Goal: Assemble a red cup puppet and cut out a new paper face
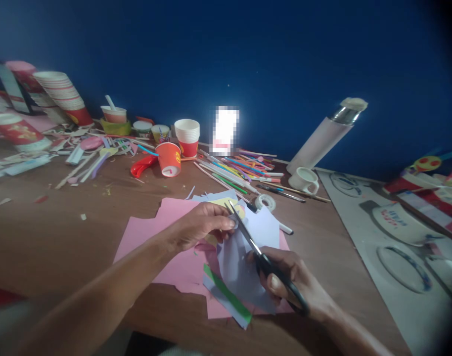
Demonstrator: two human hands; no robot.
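Over the middle of the desk, my left hand (pixel 200 225) is closed in a pinch on a small piece of pale purple paper (pixel 234 219). My right hand (pixel 294 269) grips black-handled scissors (pixel 250 238), whose blades are slightly parted beside that piece and point away from me. Below the blades is a larger lavender sheet (pixel 235 262); whether my right fingers touch it I cannot tell. Pink paper (pixel 152 240) lies spread underneath, with a green strip (pixel 228 294) near the front. A tape roll (pixel 265 202) rests just behind the papers.
Straws and pens (pixel 233 170) lie behind the papers. Farther back stand an orange cup (pixel 169 159), stacked paper cups (pixel 187 136) and a blurred bright screen (pixel 225 131). A thermos (pixel 318 138) and white mug (pixel 303 181) are on the right, tall stacked cups (pixel 63 96) on the left.
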